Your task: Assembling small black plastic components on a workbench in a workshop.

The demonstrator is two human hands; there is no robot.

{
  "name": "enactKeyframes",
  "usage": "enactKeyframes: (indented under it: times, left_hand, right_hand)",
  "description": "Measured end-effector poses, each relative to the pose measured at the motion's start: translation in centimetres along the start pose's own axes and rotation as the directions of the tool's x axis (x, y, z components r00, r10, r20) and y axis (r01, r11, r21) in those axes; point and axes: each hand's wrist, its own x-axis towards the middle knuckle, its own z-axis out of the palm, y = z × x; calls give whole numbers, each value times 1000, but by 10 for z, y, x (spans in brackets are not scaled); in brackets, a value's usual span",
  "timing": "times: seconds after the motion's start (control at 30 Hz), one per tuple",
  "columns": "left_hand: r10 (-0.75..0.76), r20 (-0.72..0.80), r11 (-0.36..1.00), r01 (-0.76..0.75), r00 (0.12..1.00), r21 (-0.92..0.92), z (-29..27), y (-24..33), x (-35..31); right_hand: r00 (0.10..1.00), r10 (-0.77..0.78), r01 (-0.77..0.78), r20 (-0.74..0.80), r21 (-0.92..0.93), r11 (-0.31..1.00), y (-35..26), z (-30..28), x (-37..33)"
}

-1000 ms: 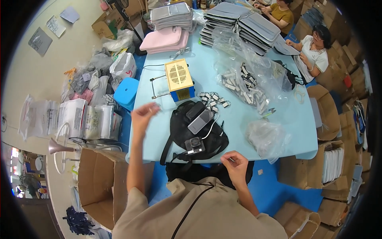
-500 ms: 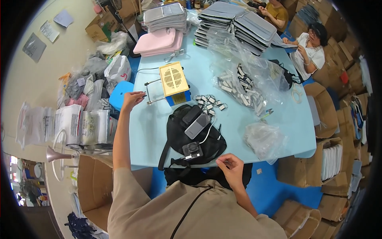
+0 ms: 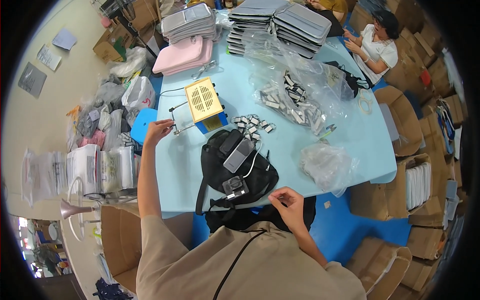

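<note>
My left hand (image 3: 159,131) is at the left edge of the light blue table, its fingers pinched right beside the metal rod frame (image 3: 174,120) that sticks out of a yellow and blue box-shaped machine (image 3: 204,106). A small dark bit shows at those fingertips, too small to name. Over the table's near edge is my right hand (image 3: 287,201), thumb and fingers drawn together; whatever they may hold is hidden. Between my hands lies a black backpack (image 3: 212,172) with a grey power bank (image 3: 239,156) and a small black fan (image 3: 234,187) on it. Small white-and-dark tags (image 3: 254,125) lie in a heap beside the machine.
A clear bag of similar tags (image 3: 295,102) and a crumpled plastic bag (image 3: 325,165) lie to the right. Grey sleeves (image 3: 305,27) and pink sleeves (image 3: 182,56) are stacked at the back. Cardboard boxes (image 3: 385,197) flank the table. Two people sit at the far right.
The view has shifted, so the table's things sit further left. My left hand stays beside the rod frame, now slightly nearer its lower end. My right hand keeps its pinch.
</note>
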Motion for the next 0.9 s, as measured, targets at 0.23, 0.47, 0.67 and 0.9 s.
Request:
enactKeyframes:
  times: [0.23,0.47,0.67,0.9]
  left_hand:
    - [7,-10,1000,-7,1000,-10,6,4,-5]
    - [22,-43,1000,-22,999,2,4,3,-6]
    - [28,-50,1000,-29,998,-10,3,1,-5]
    - [35,-61,999,-37,998,-29,9,-1,-4]
  right_hand:
    - [1000,13,-13,8,-16,1000,-3,-3,1]
    - [1000,-1,1,10,-18,1000,-4,-1,2]
    - [1000,2,-2,10,-14,1000,-3,-2,1]
    - [1000,6,-6,5,-15,1000,-4,-3,1]
